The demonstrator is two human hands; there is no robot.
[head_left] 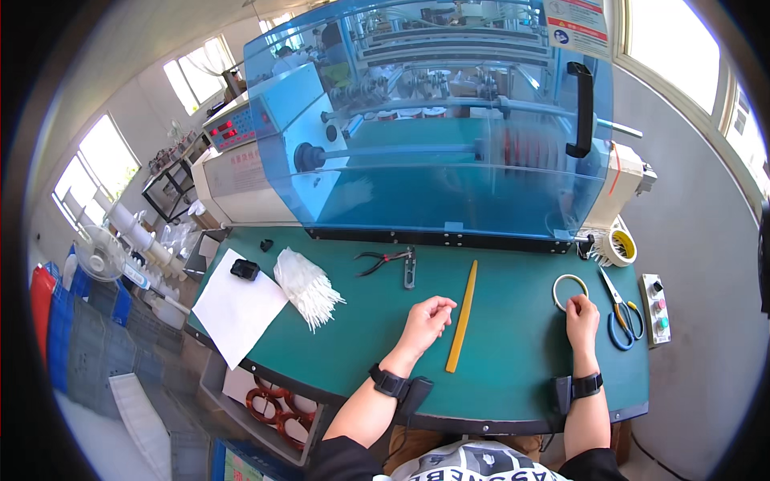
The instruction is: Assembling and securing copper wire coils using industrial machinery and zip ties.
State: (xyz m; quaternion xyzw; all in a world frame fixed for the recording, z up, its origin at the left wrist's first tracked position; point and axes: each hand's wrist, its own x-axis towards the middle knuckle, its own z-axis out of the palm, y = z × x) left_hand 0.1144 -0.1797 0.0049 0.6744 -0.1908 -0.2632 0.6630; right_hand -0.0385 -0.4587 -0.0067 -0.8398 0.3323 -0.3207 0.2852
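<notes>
My left hand [427, 321] is closed above the green table mat, its fingers curled together and nothing visible in them. Just to its right lies a long, yellow, tapered strip [462, 319]. Farther right, my right hand [582, 322] has its fingers closed at the lower right edge of a thin pale ring [556, 294] that looks like a narrow roll of tape. Its fingertips are partly hidden. Right of that hand lie open scissors [619, 323] with blue handles. Pliers [379, 260] and a grey thread snipper or cutter [410, 268] rest beyond my left hand.
A winding machine with a blue transparent cover [449, 192] spans the table's back. At left are a bag of white sleeves [305, 285], white paper [238, 309] and a black block [245, 270]. A button box [655, 309] and tape roll [630, 240] sit right; copper coils [265, 406] lie below left.
</notes>
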